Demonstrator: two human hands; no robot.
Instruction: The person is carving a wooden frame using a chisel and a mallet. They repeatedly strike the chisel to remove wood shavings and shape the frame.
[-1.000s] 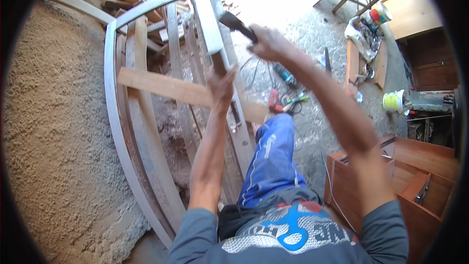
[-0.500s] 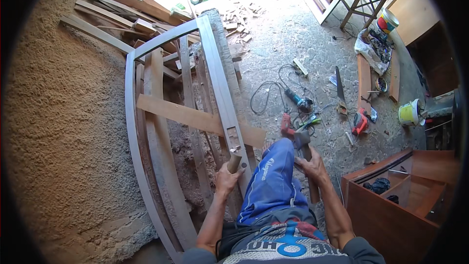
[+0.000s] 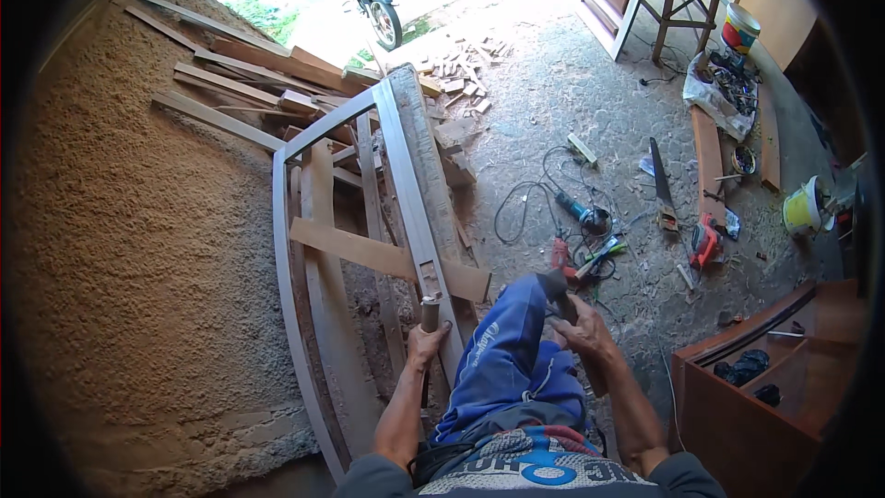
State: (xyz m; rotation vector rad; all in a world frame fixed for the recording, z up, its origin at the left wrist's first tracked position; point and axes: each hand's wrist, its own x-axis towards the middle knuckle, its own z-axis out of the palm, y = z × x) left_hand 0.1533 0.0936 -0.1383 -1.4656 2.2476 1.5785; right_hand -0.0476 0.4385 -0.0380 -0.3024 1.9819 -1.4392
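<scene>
Your left hand (image 3: 426,343) is clamped on what looks like a chisel (image 3: 430,317), though its blade is hard to make out. It is near the right-hand rail of the pale wooden frame (image 3: 406,180), just below the slot (image 3: 428,269) cut there. Your right hand (image 3: 585,327) is closed round the hammer (image 3: 553,285), its head beside your knee (image 3: 516,300). A second ago you had that hammer raised above the frame; now it is lowered, and the left-hand tool has drawn back toward you, leaving the slot in plain sight. The plank (image 3: 364,251) runs under that rail, as before. Farther right on the floor (image 3: 516,143) lie a red drill (image 3: 560,254), a teal grinder (image 3: 579,210) and a handsaw (image 3: 660,175). Beyond the frame, more of the motorcycle (image 3: 376,2) shows than half a second ago.
</scene>
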